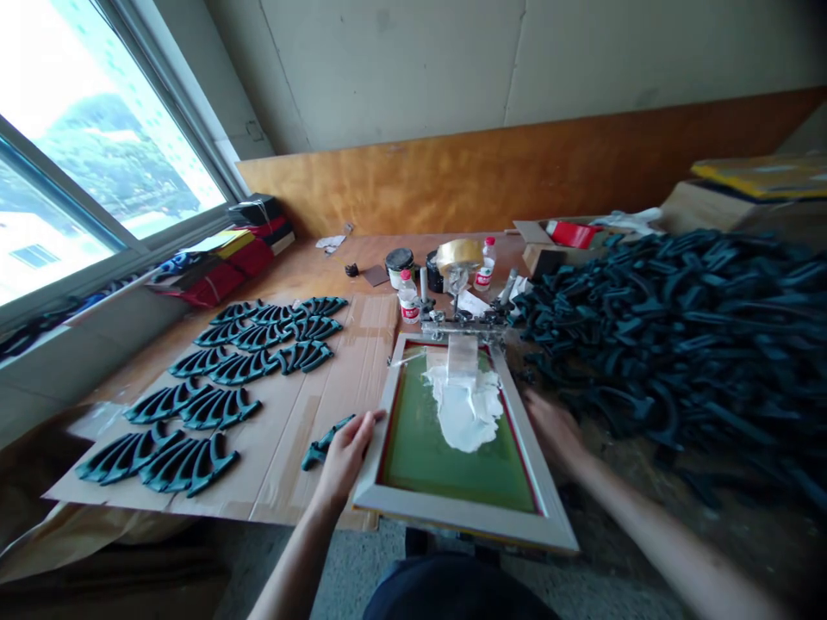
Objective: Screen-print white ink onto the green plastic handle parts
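My left hand point(349, 452) is at the left rail of a screen-printing frame point(375, 469), fingers curled with the tips against the rail. Just left of that hand, a dark green curved part point(321, 446) rests on the cardboard, partly hidden by the hand. Green mesh point(413, 439) fills the frame, with a patch of white ink point(466, 422) spread over its upper middle. A pale squeegee point(463, 357) stands in the ink, below the clamp point(462, 323) at the frame's far end. My right hand point(549, 422) is beside the frame's right rail, blurred, its fingers mostly hidden.
Dark green fan-shaped parts point(187, 465) lie in rows on a cardboard sheet point(277, 465) at left. A large heap of similar loose parts point(646, 336) fills the right side. Behind the frame are bottles point(408, 297), a tub point(399, 265) and a tape roll point(460, 253).
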`<state>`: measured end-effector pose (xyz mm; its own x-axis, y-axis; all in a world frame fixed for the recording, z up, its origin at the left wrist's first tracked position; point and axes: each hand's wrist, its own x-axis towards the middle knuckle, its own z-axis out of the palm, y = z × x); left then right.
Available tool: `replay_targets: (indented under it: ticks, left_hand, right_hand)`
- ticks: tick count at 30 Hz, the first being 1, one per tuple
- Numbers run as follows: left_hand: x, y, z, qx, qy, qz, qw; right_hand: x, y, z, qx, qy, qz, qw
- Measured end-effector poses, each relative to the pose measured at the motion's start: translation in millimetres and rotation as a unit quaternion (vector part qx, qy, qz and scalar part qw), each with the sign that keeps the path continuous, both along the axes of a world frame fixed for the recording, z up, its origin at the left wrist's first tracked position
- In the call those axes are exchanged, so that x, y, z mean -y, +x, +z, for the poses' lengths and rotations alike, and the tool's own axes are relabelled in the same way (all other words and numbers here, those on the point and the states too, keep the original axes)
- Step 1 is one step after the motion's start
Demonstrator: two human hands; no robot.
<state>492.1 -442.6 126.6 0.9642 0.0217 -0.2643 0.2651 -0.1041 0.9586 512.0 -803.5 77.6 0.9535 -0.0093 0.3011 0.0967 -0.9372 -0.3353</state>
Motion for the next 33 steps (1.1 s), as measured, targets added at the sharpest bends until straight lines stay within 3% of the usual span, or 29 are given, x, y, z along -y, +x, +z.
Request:
replay_targets:
  ticks: [2,4,6,8,12,16,19,22,24,28,30,33]
  left_hand:
    - [-2.4,-6.3,-37.8,-0.019,0.005,-0.024,1.000]
    - [-3.0,-6.4,-68.6,-0.015,0.028,-0.033,0.999]
    - [-3.6,-3.5,-88.0,-0.004,0.064,-0.042,0.997]
    - [-5.0,-0.5,-96.6,-0.005,0.093,-0.056,0.994]
    - [-7.2,1.3,-98.8,-0.028,0.115,-0.055,0.991]
    - [-6.1,0.9,-100.9,-0.035,0.105,-0.039,0.993]
    - [-5.1,0.8,-101.2,-0.030,0.103,-0.037,0.994]
    - [-4.8,0.4,-98.0,-0.027,0.102,-0.034,0.994]
    - [-4.4,-0.2,-94.9,-0.026,0.095,-0.031,0.995]
    - [-1.4,-1.6,-86.7,-0.036,0.062,-0.025,0.997]
    - [0.3,-1.9,-79.6,-0.043,0.048,-0.023,0.998]
    - [0.4,-1.6,-60.3,-0.054,0.036,-0.028,0.998]
  right_hand:
    - [7.4,17.9,12.3,0.004,-0.018,0.002,1.000]
    - [-4.3,38.4,26.2,0.030,-0.035,0.047,0.998]
    - [-30.4,55.0,37.4,0.038,-0.062,0.114,0.991]
    - [-58.6,61.7,42.0,0.003,-0.091,0.157,0.983]
    - [-80.8,38.7,32.3,-0.047,-0.122,0.220,0.967]
    - [-59.6,2.4,26.2,0.002,-0.134,0.372,0.919]
    - [-47.3,-0.5,33.3,-0.029,-0.116,0.439,0.891]
    - [-51.6,5.2,33.7,-0.040,-0.081,0.404,0.910]
    - [-58.2,0.3,25.3,0.023,-0.071,0.370,0.926]
    - [-60.2,-21.5,11.4,0.108,-0.069,0.397,0.909]
    - [-58.1,-18.0,18.3,0.066,-0.062,0.392,0.915]
    - [-61.4,15.9,42.6,0.012,-0.045,0.325,0.945]
